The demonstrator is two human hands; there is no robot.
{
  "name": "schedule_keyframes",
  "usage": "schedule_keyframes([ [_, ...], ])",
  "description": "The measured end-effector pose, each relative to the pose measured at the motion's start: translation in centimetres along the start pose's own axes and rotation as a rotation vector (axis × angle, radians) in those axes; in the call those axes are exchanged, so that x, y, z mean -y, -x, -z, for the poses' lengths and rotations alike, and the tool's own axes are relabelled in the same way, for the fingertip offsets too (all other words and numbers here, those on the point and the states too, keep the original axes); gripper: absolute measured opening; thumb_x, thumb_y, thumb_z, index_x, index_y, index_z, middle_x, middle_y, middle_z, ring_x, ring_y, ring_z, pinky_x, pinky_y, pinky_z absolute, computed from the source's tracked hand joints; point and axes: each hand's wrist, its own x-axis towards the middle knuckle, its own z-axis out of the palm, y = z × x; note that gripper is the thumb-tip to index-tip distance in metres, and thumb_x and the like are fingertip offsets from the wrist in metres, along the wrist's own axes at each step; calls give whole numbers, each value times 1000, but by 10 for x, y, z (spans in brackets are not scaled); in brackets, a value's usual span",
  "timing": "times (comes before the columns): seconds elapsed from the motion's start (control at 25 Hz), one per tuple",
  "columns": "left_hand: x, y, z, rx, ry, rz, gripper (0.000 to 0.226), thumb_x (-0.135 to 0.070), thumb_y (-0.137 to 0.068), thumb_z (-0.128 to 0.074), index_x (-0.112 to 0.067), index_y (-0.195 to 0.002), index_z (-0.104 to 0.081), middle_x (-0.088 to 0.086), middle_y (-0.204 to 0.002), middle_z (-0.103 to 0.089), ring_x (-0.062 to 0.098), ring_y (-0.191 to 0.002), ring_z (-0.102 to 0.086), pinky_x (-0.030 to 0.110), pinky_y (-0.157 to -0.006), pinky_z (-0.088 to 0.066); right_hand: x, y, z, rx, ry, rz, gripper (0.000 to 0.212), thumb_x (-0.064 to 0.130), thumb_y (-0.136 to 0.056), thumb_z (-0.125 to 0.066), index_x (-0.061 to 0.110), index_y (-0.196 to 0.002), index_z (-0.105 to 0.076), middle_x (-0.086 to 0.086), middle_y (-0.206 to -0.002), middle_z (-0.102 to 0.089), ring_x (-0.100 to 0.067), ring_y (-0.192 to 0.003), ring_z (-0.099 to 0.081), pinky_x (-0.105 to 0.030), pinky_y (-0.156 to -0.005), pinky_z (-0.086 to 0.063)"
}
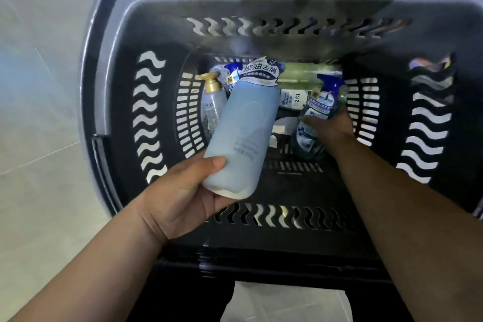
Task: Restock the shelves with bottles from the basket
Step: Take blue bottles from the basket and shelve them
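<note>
I look down into a dark grey slotted basket (112, 102). My left hand (183, 196) grips the base of a tall pale blue bottle (245, 125), held tilted above the basket with its labelled collar pointing away from me. Deep inside, at the right, my right hand (332, 125) is curled round a blue spray bottle (317, 112) with a dark blue trigger head. More bottles lie on the basket floor: a silver one with a gold pump (213, 102) at the left, a green one (308, 74) at the back, and a white-labelled one (294, 98) in the middle.
The basket stands on pale floor tiles (39, 138), which show at the left and below the near rim. Its high walls enclose both hands. No shelves are in view.
</note>
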Motion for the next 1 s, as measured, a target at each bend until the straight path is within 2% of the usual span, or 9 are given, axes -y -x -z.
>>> schedule_keyframes([
  [0.2,-3,50,-24,88,-132,3,97,-34,-45,-97,-13,-132,-57,13,-127,-65,26,-109,-67,35,-80,-57,44,109,45,227,-308,107,26,3,-80,-74,14,-102,-64,7,-86,-73,-3,-72,-69,-18,-65,-53],
  [0.32,-12,98,-46,158,-253,-6,101,-31,-51,-95,-17,-139,-49,11,-132,-62,27,-116,-63,33,-84,-56,85,183,85,267,-357,182,11,10,-90,-65,20,-93,-63,15,-75,-72,0,-72,-68,-22,-71,-51],
  [0.4,-19,133,-62,162,-331,-34,97,-19,-50,-93,-16,-136,-49,6,-117,-70,21,-98,-70,27,-72,-58,111,227,109,274,-403,167,3,20,-93,-62,23,-92,-63,14,-79,-74,-3,-77,-69,-28,-77,-54],
  [0.48,-29,177,-82,178,-411,-68,83,-9,-56,-81,-17,-132,-50,5,-108,-72,18,-88,-72,25,-64,-57,139,277,131,251,-478,129,7,30,-90,-66,25,-94,-67,6,-92,-76,-16,-89,-72,-42,-88,-55],
  [0.6,-48,242,-107,189,-512,-99,88,-13,-53,-77,-16,-135,-47,12,-116,-66,22,-89,-70,28,-62,-56,178,350,157,216,-590,192,5,22,-90,-65,20,-94,-67,3,-89,-75,-19,-86,-71,-44,-88,-55],
  [0.68,-60,289,-121,186,-669,-172,88,-19,-58,-78,-23,-139,-44,10,-125,-64,27,-104,-67,44,-76,-58,202,405,175,207,-611,271,4,13,-92,-63,17,-94,-65,7,-79,-74,-9,-75,-69,-31,-77,-55],
  [0.76,-73,328,-132,198,-778,-252,89,-23,-62,-79,-31,-142,-41,7,-133,-61,34,-122,-58,60,-102,-45,224,451,191,237,-605,353,6,15,-92,-62,17,-97,-65,8,-82,-75,-8,-76,-69,-28,-76,-53],
  [0.88,-92,382,-153,240,-829,-318,89,-19,-59,-79,-29,-140,-42,10,-137,-57,35,-128,-52,55,-109,-39,248,511,213,301,-624,456,31,27,-85,-64,16,-114,-63,-5,-108,-73,-23,-98,-69,-40,-87,-56],
  [1.0,-104,420,-182,283,-904,-397,89,-20,-57,-78,-28,-137,-41,12,-139,-54,31,-128,-52,51,-106,-41,269,550,236,276,-659,542,21,18,-92,-64,17,-113,-61,-2,-99,-75,-19,-89,-72,-32,-73,-57],
])
